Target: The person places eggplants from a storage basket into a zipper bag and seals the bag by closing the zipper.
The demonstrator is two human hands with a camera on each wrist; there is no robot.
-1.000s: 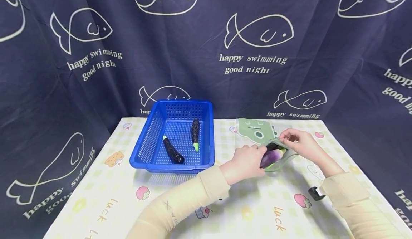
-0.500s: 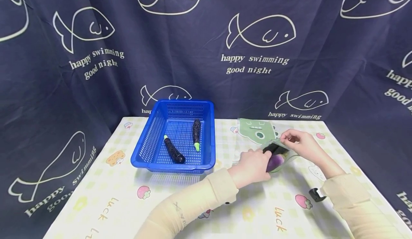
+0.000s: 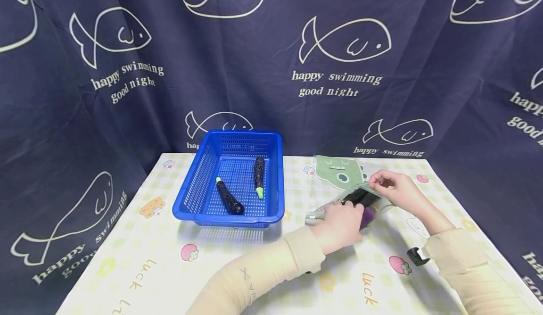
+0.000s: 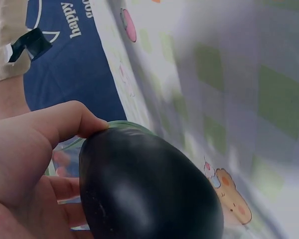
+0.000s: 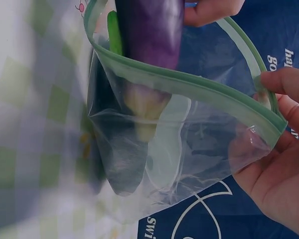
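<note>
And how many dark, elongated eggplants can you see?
4 visible: two blackish eggplants in the blue perforated plastic basket, one purple eggplant in the left hand, one dark eggplant inside the clear green-rimmed zip bag; more may be hidden there.

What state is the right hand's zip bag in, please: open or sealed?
Open: the zip bag gapes between separated green edges, a purple eggplant extending through.

Navy fish-print fabric (image 3: 237, 65) hung across the upper frame behind a checked tablecloth (image 3: 161, 239) at lower centre, screening a room of unclear kind.
</note>
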